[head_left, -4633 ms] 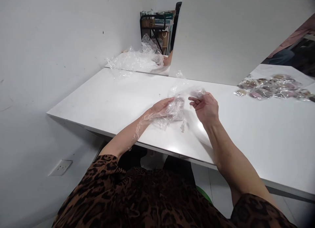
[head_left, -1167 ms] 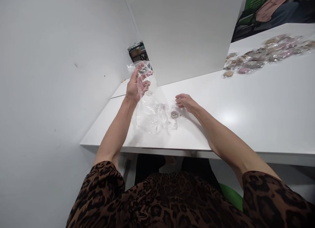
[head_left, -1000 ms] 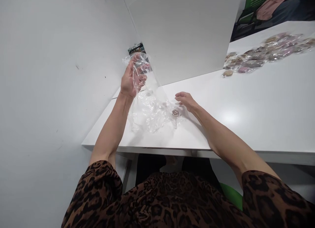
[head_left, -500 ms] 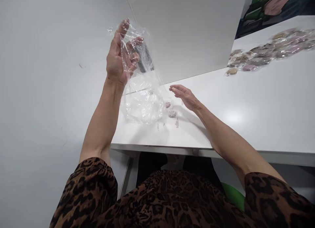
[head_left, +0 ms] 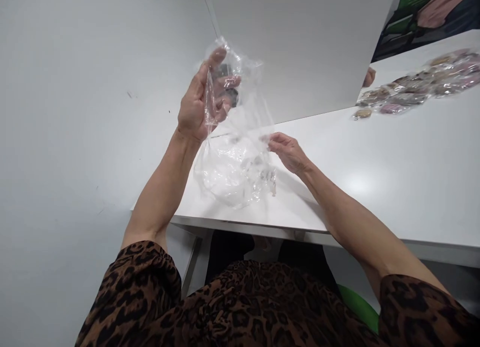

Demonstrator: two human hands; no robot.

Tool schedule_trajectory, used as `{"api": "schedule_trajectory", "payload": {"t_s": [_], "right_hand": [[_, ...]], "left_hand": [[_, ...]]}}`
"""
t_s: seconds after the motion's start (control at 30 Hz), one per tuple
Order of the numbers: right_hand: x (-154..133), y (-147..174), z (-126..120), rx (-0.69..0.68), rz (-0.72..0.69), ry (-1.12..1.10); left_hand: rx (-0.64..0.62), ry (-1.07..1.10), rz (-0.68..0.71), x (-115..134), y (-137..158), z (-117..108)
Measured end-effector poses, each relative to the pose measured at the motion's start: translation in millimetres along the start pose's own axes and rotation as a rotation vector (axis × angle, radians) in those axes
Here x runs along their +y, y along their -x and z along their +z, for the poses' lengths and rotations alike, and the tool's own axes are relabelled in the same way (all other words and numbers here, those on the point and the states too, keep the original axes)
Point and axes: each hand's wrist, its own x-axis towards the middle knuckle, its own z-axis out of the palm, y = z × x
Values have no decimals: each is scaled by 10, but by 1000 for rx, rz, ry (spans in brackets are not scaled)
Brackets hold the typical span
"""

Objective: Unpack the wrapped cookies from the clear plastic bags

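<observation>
My left hand [head_left: 206, 94] holds up a clear plastic bag [head_left: 236, 172], its upper part spread over my fingers. The upper fingers stand apart while the lower ones curl inward. To the right, my right hand [head_left: 287, 149] pinches the bag's right edge between thumb and fingers. The bag's lower part hangs puffed out over the white table [head_left: 337, 187]. A small greyish patterned piece [head_left: 268, 175] shows blurred through or beside the film, too unclear to name. Dark patches appear behind the film near my left fingers; I cannot make out what they are.
A pile of small wrapped pieces [head_left: 420, 89], pink, tan and brown, lies at the right back. A white upright panel [head_left: 300, 52] stands behind the table. Past it, another person's hand [head_left: 369, 77] and a person's pink clothing [head_left: 442, 9] show. A green seat [head_left: 358, 307] is below me.
My left hand has moved right and slightly down with the bag. My right hand has closed from open fingers onto the bag's edge. Another person's hand has appeared beside the panel.
</observation>
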Motion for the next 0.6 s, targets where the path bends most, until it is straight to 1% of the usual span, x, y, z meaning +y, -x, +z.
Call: {"api": "schedule_trajectory", "payload": {"t_s": [0.03,0.1,0.2,0.27,0.3,0.33,0.37,0.4,0.43,0.53,0.6], "right_hand": [[-7,-30,-40,65,-6,-24],[-13,-95,-146,180,-14,-82],[-1,-168,-294,278,-59,-202],[14,-180,-328,279,-82,-242],[19,-172,-315,263,-81,-238],[22,-153,-282,236,-69,-224],[23,-125,-231,201,-51,-205],[21,-87,-166,160,-28,-184],[16,-42,-91,112,-4,-167],[-8,117,136,-53,79,-113],[-27,211,241,-167,140,-48]], "left_hand": [[-32,-21,-23,-49,-10,-100],[-46,-106,-90,-190,-22,-324],[-6,-318,-239,-484,20,-647],[61,-434,-332,-676,105,-801],[88,-461,-348,-757,161,-850],[91,-472,-349,-826,225,-879],[61,-472,-340,-885,294,-888],[-6,-470,-329,-939,366,-878],[-106,-472,-328,-991,440,-852],[-443,-512,-327,-1175,655,-708],[-587,-548,-283,-1323,766,-602]]}}
